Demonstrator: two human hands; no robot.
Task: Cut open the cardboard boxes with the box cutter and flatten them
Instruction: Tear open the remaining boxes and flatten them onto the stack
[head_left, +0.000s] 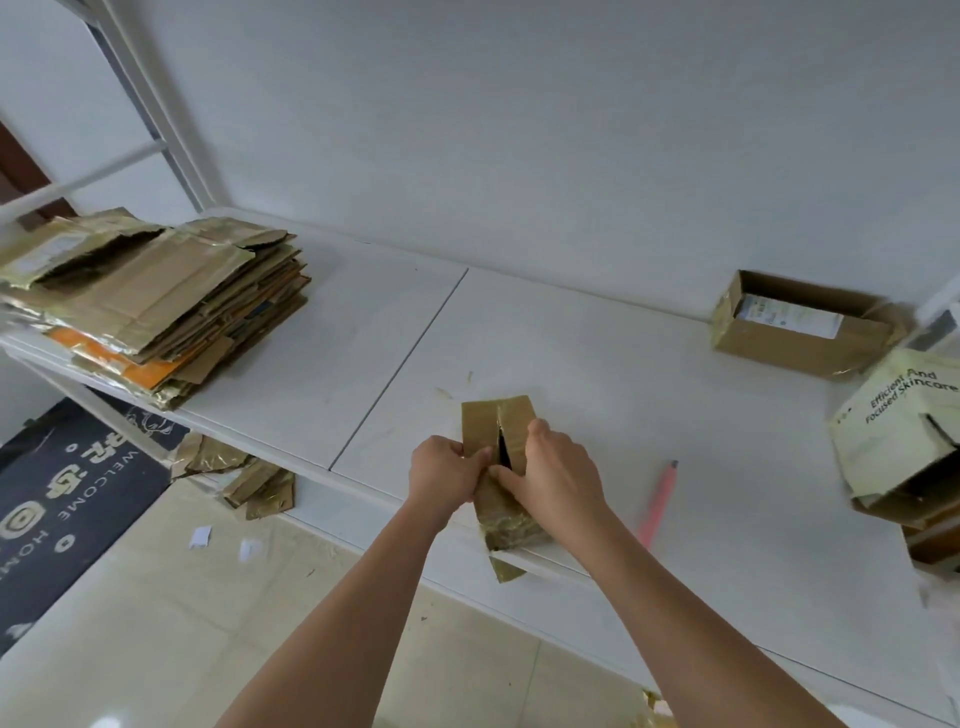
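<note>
Opening step in hand: left hand (444, 475) and right hand (553, 475) grip the flaps of the taped cardboard box (501, 467) at frame centre, on the bench (597, 374) edge. Pink box cutter (658, 501) lies idle, lower right. Next, judged: spread flaps wide, then collapse it flat.

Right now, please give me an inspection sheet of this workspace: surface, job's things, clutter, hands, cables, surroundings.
Surface: white folding table, centre seam, faint marks.
Job's things: small taped box at the near edge, top seam split; pink box cutter lying to its right, untouched; stack of flattened cardboard far left; open box at the wall; pale green skincare box on the right.
Clutter: tape scrap hanging under the small box; cardboard scraps on the floor.
Hands: left hand and right hand each grip a top flap at the split.
Cables: nothing seen.
Surroundings: white wall, tiled floor, dark doormat.
</note>
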